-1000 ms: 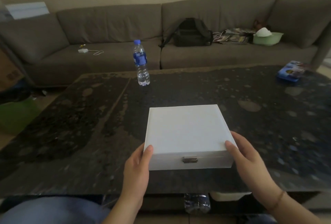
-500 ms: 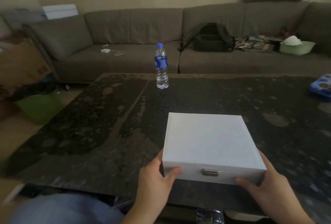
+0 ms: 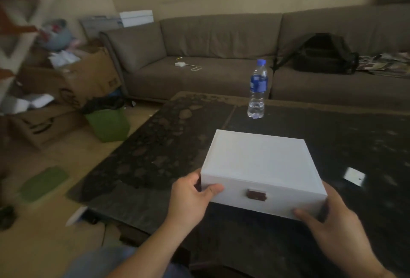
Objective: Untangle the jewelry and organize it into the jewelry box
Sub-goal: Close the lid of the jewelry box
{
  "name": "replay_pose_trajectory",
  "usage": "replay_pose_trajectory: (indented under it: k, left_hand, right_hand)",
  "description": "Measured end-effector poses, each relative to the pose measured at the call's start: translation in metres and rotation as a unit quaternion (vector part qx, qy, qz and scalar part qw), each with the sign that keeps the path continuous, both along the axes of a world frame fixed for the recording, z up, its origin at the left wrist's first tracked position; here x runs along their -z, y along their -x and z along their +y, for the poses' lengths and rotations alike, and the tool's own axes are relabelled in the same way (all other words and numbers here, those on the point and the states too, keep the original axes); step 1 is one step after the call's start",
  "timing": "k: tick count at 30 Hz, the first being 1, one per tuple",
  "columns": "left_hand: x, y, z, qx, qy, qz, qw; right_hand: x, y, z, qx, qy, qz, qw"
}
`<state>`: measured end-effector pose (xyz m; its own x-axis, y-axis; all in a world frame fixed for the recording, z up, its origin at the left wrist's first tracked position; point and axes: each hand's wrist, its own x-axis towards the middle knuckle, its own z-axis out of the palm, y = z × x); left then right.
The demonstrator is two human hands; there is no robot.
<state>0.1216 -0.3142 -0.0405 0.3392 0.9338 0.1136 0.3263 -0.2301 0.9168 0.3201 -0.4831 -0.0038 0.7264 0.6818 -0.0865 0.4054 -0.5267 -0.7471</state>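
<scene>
On the mottled dark table [image 3: 155,157], both hands' fingers [image 3: 208,189] clamp a smooth, square white jewelry box [image 3: 257,162].

Matt white jewelry box [image 3: 257,162] with dark metal clasp [image 3: 256,195]; glossy mottled stone table [image 3: 155,166]; clear plastic bottle [image 3: 257,91].

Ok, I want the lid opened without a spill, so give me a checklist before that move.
1. Lid of white jewelry box closed: ok.
2. Left hand grips its left front corner: ok.
3. Right hand holds its right front corner: ok.
4. Brown clasp faces the person, uncovered: ok.
5. Box resting flat on the dark table: cannot tell.
6. Jewelry in view: not ok.
</scene>
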Motion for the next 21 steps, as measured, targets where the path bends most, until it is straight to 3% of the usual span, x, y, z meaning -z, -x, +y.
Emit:
replay_pose_trajectory:
  k: [11,21]
  left_hand:
    - [-0.015,0.166,0.143,-0.095,0.039,0.004,0.995]
    - [0.015,0.205,0.195,-0.134,0.062,-0.005,0.989]
  right_hand:
    - [0.035,0.122,0.171,-0.185,-0.067,-0.021,0.98]
    - [0.064,0.17,0.232,-0.198,-0.079,-0.052,0.976]
